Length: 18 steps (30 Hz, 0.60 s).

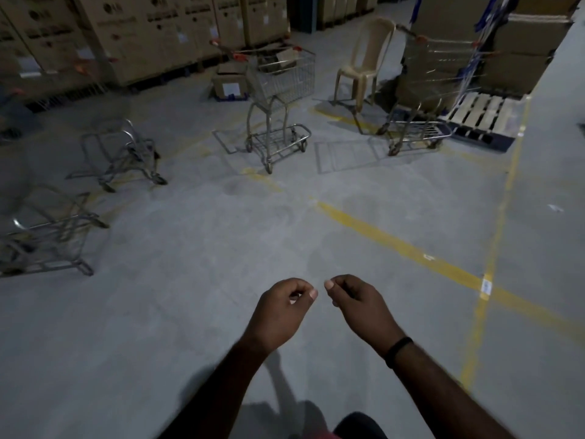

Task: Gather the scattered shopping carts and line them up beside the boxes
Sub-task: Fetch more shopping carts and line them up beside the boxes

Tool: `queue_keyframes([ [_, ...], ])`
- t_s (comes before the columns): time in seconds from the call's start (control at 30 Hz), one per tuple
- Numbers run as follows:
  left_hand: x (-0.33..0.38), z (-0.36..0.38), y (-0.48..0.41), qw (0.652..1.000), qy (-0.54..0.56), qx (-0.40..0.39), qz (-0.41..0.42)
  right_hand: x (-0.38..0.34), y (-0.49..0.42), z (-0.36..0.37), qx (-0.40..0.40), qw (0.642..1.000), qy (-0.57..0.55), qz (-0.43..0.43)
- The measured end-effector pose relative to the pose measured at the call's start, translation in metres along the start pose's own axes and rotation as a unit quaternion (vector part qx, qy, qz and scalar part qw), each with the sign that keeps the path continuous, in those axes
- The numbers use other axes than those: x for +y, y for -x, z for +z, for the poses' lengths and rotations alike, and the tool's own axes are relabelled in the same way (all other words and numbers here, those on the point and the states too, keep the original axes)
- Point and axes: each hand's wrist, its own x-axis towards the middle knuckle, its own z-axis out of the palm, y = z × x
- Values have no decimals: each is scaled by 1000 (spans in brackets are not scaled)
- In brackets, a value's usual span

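The middle cart (280, 90) holds a small cardboard box (285, 58); the right cart (433, 74) has unclear contents. The left cart (123, 153) is blurred and the nearest cart (44, 229) is cut off by the frame edge, all short of the stacked boxes (142, 30). The left hand (281, 308) and right hand (357, 302) have fingers loosely curled, empty.

Bare floor (285, 223) open ahead; carts (278, 99) scattered beyond, chair (364, 58) and pallet (484, 118) crowding right, boxes (142, 36) walling back.

The single head-worn view (wide-angle) looks forward and down, floor (190, 312) close below, boxes (142, 33) far ahead.
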Motion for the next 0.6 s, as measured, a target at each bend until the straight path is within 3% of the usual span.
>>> queue_keyframes([
  [0.27, -7, -4, -177, 1000, -17, 12, -9, -2, -194, -6, -26, 999, -15, -12],
  [0.6, 38, -49, -411, 992, -14, 127, -18, -70, -446, -27, -100, 992, -13, -74],
])
